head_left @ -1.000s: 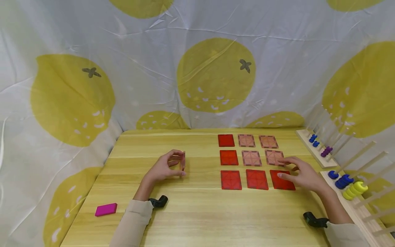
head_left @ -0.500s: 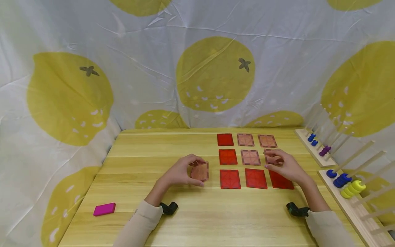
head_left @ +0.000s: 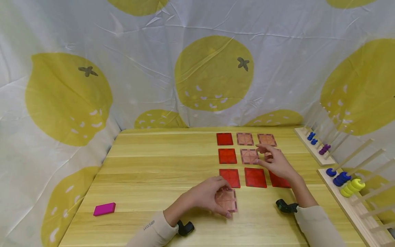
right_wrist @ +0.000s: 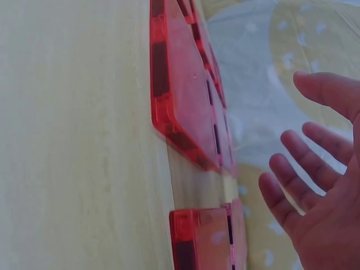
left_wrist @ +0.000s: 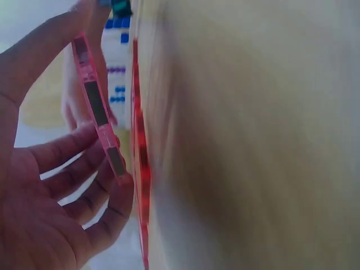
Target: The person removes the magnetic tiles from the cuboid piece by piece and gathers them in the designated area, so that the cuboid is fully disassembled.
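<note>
My left hand (head_left: 205, 195) pinches a pale pink see-through magnetic tile (head_left: 227, 201) by two opposite edges. In the left wrist view this tile (left_wrist: 97, 104) shows edge-on between thumb and fingertips, apart from the wooden table. Just beyond it lie rows of square magnetic tiles: bright red ones in the near row (head_left: 255, 177) and left column (head_left: 227, 156), pale pink ones (head_left: 245, 139) elsewhere. My right hand (head_left: 275, 164) hovers over the right side of the rows, partly covering a pink tile. Its fingers (right_wrist: 306, 169) hold nothing in the right wrist view.
A magenta block (head_left: 105, 209) lies at the table's left. Along the right edge stand two wooden peg boards (head_left: 348, 202) with upright pegs and blue, yellow and purple beads (head_left: 353, 187). A lemon-print cloth (head_left: 213, 72) hangs behind the table.
My left hand has brought the pink tile rightward and nearer, turning its face into view. My right hand has moved left and slightly away over the rows.
</note>
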A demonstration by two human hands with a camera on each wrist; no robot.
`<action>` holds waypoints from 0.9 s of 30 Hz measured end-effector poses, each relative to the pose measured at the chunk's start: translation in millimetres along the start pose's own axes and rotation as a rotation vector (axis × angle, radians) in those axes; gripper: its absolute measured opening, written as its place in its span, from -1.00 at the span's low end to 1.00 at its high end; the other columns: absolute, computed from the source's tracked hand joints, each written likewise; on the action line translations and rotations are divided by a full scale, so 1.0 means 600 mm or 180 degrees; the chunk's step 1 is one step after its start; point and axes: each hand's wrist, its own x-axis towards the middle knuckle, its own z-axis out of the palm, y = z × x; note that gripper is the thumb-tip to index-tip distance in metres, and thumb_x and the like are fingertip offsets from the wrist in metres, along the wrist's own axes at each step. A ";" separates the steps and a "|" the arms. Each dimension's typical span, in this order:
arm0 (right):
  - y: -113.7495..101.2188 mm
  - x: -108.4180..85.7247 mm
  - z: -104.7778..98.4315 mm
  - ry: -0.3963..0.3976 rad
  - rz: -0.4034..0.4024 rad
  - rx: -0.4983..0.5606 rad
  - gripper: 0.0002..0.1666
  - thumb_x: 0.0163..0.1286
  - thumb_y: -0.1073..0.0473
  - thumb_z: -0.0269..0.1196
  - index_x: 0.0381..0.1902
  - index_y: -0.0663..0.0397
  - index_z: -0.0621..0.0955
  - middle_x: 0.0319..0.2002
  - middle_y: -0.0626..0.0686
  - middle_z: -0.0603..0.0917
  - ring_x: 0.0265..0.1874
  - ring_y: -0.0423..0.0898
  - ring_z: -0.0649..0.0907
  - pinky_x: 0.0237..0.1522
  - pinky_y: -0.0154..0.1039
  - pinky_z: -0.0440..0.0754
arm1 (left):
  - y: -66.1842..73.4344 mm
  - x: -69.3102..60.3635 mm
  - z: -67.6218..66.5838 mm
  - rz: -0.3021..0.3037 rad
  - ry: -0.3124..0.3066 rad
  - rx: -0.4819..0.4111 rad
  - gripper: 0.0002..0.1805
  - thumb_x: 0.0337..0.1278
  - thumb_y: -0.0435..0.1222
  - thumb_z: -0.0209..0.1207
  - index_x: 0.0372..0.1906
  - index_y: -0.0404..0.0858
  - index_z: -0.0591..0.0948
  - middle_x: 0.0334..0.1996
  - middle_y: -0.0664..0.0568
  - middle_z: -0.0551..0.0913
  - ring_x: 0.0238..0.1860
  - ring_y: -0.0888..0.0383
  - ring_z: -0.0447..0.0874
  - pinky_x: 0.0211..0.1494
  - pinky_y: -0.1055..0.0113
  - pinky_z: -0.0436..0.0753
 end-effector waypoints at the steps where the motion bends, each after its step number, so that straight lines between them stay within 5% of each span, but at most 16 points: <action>1: -0.001 0.001 0.001 0.0005 -0.0004 0.0009 -0.24 0.43 0.15 0.38 0.49 0.17 0.36 0.26 0.31 0.55 0.12 0.25 0.56 0.14 0.25 0.62 | 0.008 0.002 0.006 -0.0024 -0.0025 0.0024 -0.18 -0.17 0.30 0.51 0.17 -0.05 0.57 0.02 0.20 0.57 0.01 0.33 0.49 0.08 0.51 0.58; 8: -0.004 0.004 0.005 -0.0011 -0.0049 0.0018 -0.24 0.43 0.14 0.38 0.49 0.13 0.37 0.25 0.29 0.55 0.10 0.23 0.56 0.13 0.23 0.60 | 0.037 0.020 0.046 -0.0020 0.0002 0.0735 -0.17 -0.19 0.33 0.49 0.14 -0.09 0.62 -0.04 0.20 0.58 -0.03 0.31 0.45 0.07 0.51 0.54; 15: -0.005 0.009 0.006 -0.0020 0.0000 0.0002 -0.23 0.43 0.14 0.38 0.50 0.12 0.35 0.27 0.31 0.52 0.11 0.27 0.55 0.17 0.30 0.59 | 0.052 0.029 0.057 -0.0061 0.0050 0.1275 -0.14 -0.12 0.39 0.40 0.18 -0.10 0.63 0.01 0.18 0.61 -0.04 0.25 0.47 0.05 0.47 0.59; 22: -0.010 0.017 0.004 -0.0059 -0.0054 0.0017 -0.23 0.44 0.15 0.37 0.51 0.11 0.34 0.34 0.30 0.49 0.20 0.32 0.52 0.21 0.32 0.55 | 0.056 0.023 0.048 -0.0030 0.0122 0.1332 -0.09 -0.09 0.43 0.35 0.25 -0.09 0.60 0.05 0.18 0.61 0.01 0.25 0.48 0.15 0.44 0.58; 27: -0.021 0.024 -0.019 0.0011 -0.0147 -0.0018 -0.27 0.46 0.22 0.32 0.50 0.18 0.34 0.40 0.32 0.40 0.27 0.43 0.49 0.23 0.38 0.54 | 0.038 0.008 0.006 -0.0179 0.0426 0.1168 -0.16 0.07 0.36 0.33 0.29 -0.12 0.58 0.14 0.11 0.60 0.12 0.18 0.55 0.26 0.32 0.61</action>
